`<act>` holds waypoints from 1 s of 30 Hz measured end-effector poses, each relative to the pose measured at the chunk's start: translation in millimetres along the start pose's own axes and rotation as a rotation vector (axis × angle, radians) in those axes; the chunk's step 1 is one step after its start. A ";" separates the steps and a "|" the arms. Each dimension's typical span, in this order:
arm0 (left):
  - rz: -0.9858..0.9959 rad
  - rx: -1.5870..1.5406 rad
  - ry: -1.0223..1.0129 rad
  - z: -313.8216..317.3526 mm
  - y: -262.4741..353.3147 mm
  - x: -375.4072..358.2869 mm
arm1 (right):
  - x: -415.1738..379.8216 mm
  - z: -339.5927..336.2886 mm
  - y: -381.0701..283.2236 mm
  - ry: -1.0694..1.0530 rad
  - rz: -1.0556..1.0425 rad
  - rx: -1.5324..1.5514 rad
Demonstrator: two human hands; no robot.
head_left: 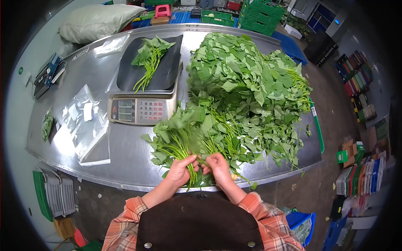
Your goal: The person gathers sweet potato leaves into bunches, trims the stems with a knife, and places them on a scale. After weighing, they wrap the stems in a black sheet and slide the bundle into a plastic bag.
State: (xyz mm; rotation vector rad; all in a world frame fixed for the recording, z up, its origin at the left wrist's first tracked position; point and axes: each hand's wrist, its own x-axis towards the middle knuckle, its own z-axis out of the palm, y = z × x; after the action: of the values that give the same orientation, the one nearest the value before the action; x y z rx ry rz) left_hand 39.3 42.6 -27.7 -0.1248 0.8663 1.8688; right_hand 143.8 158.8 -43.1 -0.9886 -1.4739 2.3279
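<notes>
At the table's front edge, my left hand [181, 170] is closed around the stems of a bunch of leafy greens [176, 138], its leaves pointing away from me. Close beside it on the right, my right hand [219, 167] has its fingers pinched on greens near the stems; exactly which stems is hard to make out. Beyond my hands rises a large heap of the same leafy greens [238, 79], with loose stems spilling towards me. A smaller bunch of greens [148, 60] lies on the dark tray of a digital scale [138, 109] to the left.
Clear plastic bags [86, 129] lie on the steel table [130, 167] left of the scale. A green bundle [47, 124] is at the far left edge. A white sack [98, 23] sits behind the table, and green crates [259, 19] are stacked at the back right.
</notes>
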 end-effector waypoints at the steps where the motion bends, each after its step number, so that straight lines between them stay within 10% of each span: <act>1: 0.051 0.019 0.025 3.3 -1.4 -0.4 | 3.0 -3.3 2.6 0.052 -0.069 -0.019; 5: 0.238 0.056 0.148 6.3 -0.1 -0.2 | 18.6 -22.6 -4.6 0.327 -0.278 0.037; 11: 0.222 0.224 0.064 0.1 -6.0 7.0 | -10.6 0.8 -32.1 -0.258 0.022 -0.259; 16: 0.118 0.121 0.064 0.4 -5.9 2.2 | 3.5 0.2 -9.8 -0.092 -0.057 0.071; 30: -0.025 0.207 0.280 -12.4 -17.1 13.8 | -21.3 -8.5 -15.1 -0.176 -0.288 -0.378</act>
State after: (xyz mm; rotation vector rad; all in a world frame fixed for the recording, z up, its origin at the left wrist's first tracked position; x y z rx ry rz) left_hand 43.5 49.1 -51.7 -0.2723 1.2387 1.7510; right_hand 162.7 161.3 -23.3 -0.6020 -2.0271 2.0163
